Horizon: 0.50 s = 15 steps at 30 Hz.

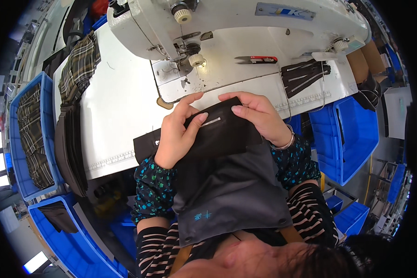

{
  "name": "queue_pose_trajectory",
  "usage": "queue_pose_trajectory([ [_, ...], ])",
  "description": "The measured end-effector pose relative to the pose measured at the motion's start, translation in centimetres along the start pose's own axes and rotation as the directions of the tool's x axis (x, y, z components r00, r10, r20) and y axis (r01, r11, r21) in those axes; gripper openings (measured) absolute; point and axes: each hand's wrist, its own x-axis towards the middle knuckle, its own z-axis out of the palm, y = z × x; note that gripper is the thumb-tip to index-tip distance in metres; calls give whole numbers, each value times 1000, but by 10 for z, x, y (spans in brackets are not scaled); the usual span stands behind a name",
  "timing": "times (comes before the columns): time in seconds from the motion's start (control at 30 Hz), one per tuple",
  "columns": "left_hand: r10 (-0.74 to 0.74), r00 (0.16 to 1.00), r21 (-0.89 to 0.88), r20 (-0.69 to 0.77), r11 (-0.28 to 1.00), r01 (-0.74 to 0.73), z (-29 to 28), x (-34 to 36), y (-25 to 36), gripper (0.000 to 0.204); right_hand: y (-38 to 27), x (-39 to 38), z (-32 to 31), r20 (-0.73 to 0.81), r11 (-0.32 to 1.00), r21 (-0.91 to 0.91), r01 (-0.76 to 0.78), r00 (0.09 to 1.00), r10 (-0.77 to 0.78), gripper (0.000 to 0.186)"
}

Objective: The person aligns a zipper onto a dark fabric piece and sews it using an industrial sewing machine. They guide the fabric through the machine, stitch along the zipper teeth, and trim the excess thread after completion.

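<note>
My left hand (pixel 177 134) grips a dark brown fabric piece (pixel 221 140) from the left, its thumb lying on the face beside a short silver zipper (pixel 211 122). Gripping the upper right corner is my right hand (pixel 265 118), thumb on top and fingers behind. The piece is held at the table's front edge, over a dark apron (pixel 231 190). Above my hands stands a white sewing machine (pixel 231 16), with red-handled snips (pixel 259 60) and a bundle of dark zipper strips (pixel 301 76) on the white table (pixel 106 116).
Plaid fabric (pixel 74 69) and dark cut pieces (pixel 69 148) lie along the table's left side. A blue bin (pixel 17 116) of plaid pieces stands left of them, another (pixel 83 245) lower left. More blue bins (pixel 356 139) are at right. A ruler strip (pixel 301 99) runs along the front edge.
</note>
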Motion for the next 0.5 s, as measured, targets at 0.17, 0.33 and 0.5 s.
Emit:
queue_pose_trajectory([
  [0.17, -51, 998, 1, 23, 999, 51, -2, 0, 5, 43, 0, 0, 0, 2, 1000, 1, -21, 1000, 21, 37],
  [0.33, -62, 998, -4, 18, 998, 62, -3, -2, 5, 41, -2, 1, 3, 0, 1000, -4, 8, 1000, -8, 36],
  [0.5, 24, 1000, 12, -2, 1000, -24, -1, -2, 1, 43, -1, 1, 5, -87, 758, -634, 153, 960, -266, 42],
])
